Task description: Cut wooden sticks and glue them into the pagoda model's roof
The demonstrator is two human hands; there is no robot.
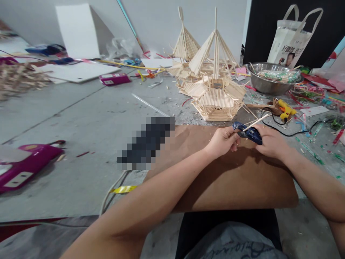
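Observation:
Over the brown board (229,183), my two hands are close together. My left hand (223,141) is closed, with its thumb and fingers pinching near the lower end of a thin wooden stick (257,122). That stick slants up to the right, across a dark blue hand tool (252,134). My right hand (272,142) wraps around the tool's right end. The tool's far end reaches my left fingertips; its exact kind is not clear. Just beyond the board stands a pagoda-like model (217,97) built of thin sticks, with pointed stick roofs.
A yellow glue gun (286,110) with a black cord lies right of the model. Behind it is a metal bowl (265,84) holding wrapped sticks. Purple power strips (27,167) and a blurred-out dark object (147,142) are to the left. Scraps litter the right side.

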